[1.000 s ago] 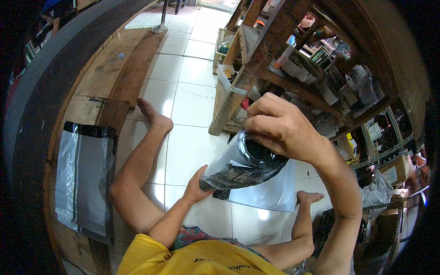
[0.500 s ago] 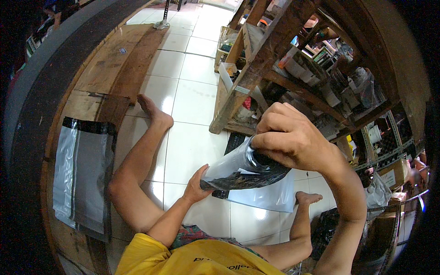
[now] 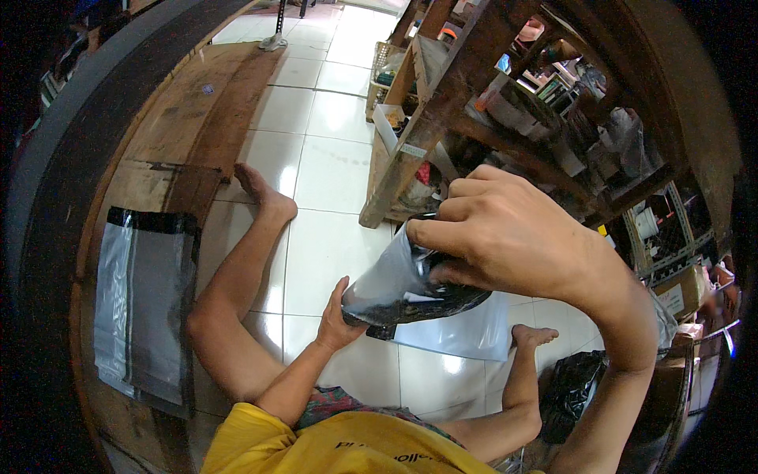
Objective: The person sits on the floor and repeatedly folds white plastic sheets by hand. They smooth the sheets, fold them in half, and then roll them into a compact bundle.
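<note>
Presently: white tiled floor (image 3: 325,245) | wooden platform (image 3: 178,110), grey bags (image 3: 150,304) by its left edge | grey-black plastic bag (image 3: 387,286), held over the floor, mouth rounded | left hand (image 3: 338,324) gripping its lower end, right hand (image 3: 509,229) pinching its mouth | probably best: lower end steady, even pull on the mouth

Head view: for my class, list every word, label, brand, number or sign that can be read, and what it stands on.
Yellow shirt: dark lettering on the front, upside down and only partly visible; not copied here.
Wooden post: pale label, too small to read.
Cardboard box: white label, too blurred to read.
Rolled plastic: no readable print.
</note>
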Tool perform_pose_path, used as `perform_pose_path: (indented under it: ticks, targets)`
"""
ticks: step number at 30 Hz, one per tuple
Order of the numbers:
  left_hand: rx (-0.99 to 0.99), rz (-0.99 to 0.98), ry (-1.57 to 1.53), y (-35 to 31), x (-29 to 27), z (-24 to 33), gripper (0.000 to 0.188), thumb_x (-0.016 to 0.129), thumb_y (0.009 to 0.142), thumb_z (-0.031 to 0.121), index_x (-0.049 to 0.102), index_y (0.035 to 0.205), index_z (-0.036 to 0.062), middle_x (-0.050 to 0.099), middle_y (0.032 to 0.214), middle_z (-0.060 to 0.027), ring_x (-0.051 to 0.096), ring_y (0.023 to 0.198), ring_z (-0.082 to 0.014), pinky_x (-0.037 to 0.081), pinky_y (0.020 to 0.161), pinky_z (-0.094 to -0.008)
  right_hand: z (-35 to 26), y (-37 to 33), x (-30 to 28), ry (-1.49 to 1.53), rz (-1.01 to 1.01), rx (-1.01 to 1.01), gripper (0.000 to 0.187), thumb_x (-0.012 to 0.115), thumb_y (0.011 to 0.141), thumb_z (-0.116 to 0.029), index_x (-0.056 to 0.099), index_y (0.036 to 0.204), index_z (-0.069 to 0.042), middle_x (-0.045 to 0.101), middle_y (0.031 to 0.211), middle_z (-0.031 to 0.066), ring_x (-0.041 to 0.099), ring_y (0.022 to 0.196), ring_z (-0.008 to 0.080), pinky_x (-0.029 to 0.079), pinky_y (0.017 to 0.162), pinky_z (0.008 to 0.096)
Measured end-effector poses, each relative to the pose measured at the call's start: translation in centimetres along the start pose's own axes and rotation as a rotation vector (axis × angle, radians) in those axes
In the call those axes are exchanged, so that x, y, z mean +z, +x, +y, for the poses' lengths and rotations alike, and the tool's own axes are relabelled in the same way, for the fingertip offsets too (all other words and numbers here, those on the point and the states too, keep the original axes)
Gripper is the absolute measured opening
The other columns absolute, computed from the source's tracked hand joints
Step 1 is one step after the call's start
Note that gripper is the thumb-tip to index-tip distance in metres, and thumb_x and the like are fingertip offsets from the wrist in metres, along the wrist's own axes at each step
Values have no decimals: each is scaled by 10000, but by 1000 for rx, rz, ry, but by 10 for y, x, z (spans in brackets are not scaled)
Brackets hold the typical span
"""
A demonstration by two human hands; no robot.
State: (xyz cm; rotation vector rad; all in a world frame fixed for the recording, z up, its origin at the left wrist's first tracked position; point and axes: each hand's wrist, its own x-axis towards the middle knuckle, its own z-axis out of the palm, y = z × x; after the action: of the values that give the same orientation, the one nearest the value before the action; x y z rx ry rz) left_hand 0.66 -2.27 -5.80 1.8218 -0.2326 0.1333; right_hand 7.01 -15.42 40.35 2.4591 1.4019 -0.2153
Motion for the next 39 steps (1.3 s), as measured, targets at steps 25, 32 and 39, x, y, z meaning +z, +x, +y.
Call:
perform_pose_path:
  ticks: [25,32,39]
  targets:
    - [59,-9,-16,3,7,2,1281,950,644,194,119,1596,-12,296,1596,-296,383,1442,-453,372,1190,-464,14,3,32,425,-165,474,597,721,710,49,451,1240,-3,686,990,280,670,1001,465,543,811,522]
    - [154,53,14,5,9,-1,1284,947,661,219,100,1596,-20,237,1627,-295,344,1459,-479,341,1208,-472,16,6,34,334,-20,18,384,579,869,-45,562,1247,-113,630,1047,175,673,990,403,571,770,489]
    - [77,-2,-45,6,14,-13,1334,952,599,136,83,1601,-10,211,1639,-288,314,1482,-463,321,1227,-466,30,19,53,169,133,-170,269,624,811,-22,528,1062,-44,568,1068,154,620,995,366,552,742,464]
